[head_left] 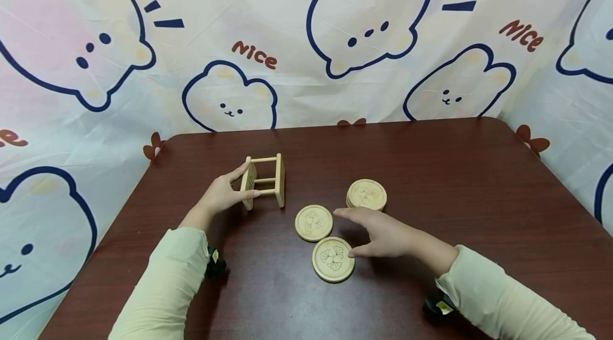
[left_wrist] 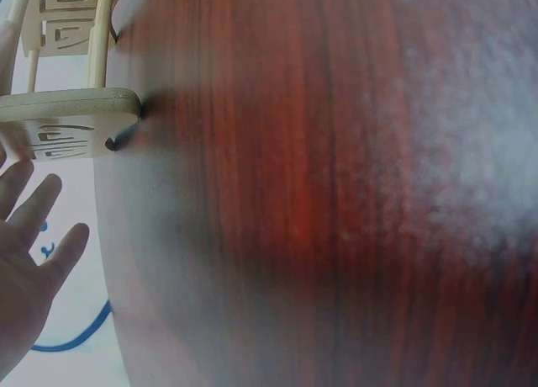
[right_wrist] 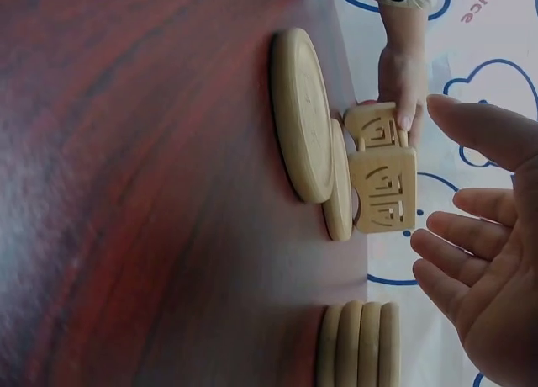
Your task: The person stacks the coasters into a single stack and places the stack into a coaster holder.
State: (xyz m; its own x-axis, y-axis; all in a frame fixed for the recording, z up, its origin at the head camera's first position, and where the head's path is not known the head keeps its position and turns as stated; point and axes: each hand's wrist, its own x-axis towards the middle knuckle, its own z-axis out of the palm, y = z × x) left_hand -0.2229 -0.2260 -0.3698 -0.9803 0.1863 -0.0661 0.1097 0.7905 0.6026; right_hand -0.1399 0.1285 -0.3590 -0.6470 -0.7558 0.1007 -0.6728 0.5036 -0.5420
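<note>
In the head view, my left hand (head_left: 221,195) grips the left side panel of a small wooden coaster holder (head_left: 280,180), thumb across the near side and index finger at the far edge. The holder stands on the table, with cut-out patterns in its panels (right_wrist: 385,190). My right hand (head_left: 390,233) hovers with fingers spread and holds nothing. Its thumb tip is over the edge of a round wooden coaster (head_left: 333,260) with an engraved leaf pattern. Another coaster (head_left: 313,223) lies close behind that one. Beyond the right fingers is a stack of several coasters (head_left: 366,194), partly hidden in the head view.
The dark brown wooden table (head_left: 445,170) has rounded far corners. Behind it and at both sides hangs a pale cloth (head_left: 292,84) printed with cartoon bears. Black wrist devices show under both sleeves (head_left: 503,292).
</note>
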